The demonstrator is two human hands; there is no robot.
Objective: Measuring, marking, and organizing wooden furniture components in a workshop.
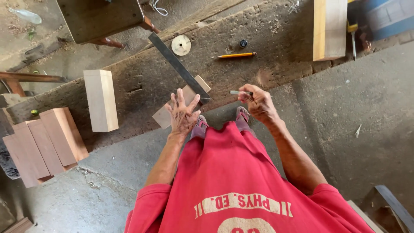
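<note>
A pale, cream-coloured wooden block (181, 107) lies under a dark grey steel square (179, 67) on the weathered brown worktop (267, 56). Beside them are a yellow pencil (236, 55), a beige round disc (181, 45), reddish-brown boards (43, 144), and a red shirt (233, 181) with cream print.

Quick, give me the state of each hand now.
Left hand: open, fingers spread, pressing flat on the small wood block beside the metal square.
Right hand: closed, holding a small pencil-like marker.

Far on the rough workbench (276, 47): yellow pencil (236, 55), round disc (181, 45), small dark cap (243, 43). Pale wood block (101, 100) stands left; stacked reddish boards (43, 144) lie further left. Tall plank (330, 28) at far right.
</note>
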